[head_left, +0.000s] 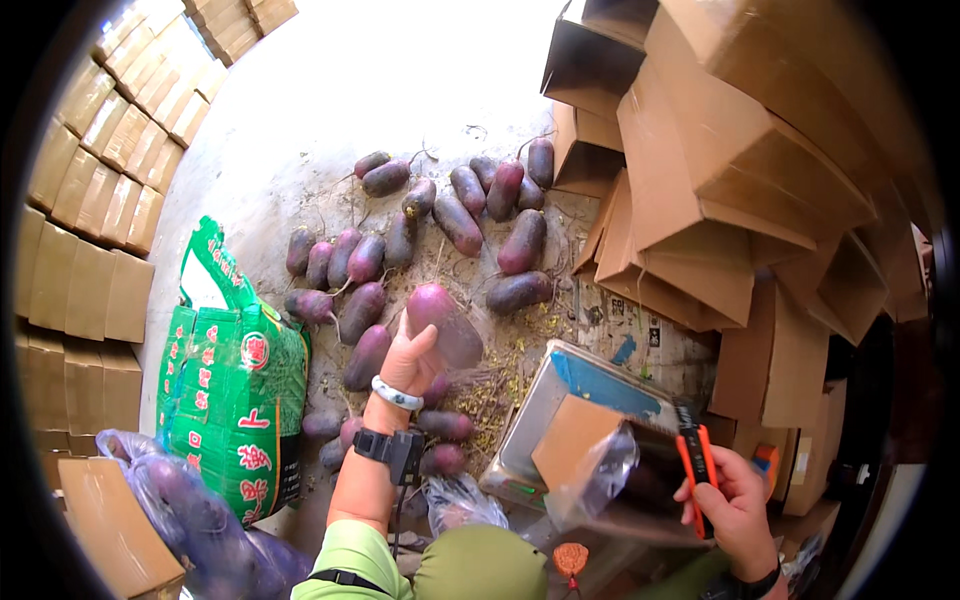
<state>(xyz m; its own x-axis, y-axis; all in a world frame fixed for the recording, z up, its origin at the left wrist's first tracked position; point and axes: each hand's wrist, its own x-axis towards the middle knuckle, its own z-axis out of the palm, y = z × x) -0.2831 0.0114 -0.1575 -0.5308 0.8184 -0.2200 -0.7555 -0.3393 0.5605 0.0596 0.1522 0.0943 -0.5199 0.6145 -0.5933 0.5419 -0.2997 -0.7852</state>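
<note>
A large purple radish, slightly blurred, is in my left hand. My thumb shows along its near side, and the other fingers are mostly hidden. My right hand is closed around an orange-and-black handled tool that looks like pruning shears; its narrow tip points away from me. To the left of that tool stands a scale with a piece of cardboard and a clear plastic bag over it. Many purple radishes lie on the floor beyond and around my left hand.
A green printed sack stands at left, beside a plastic bag of radishes and an opened carton. Stacked cartons line the left wall. Empty open boxes pile up at right. Root trimmings litter the floor.
</note>
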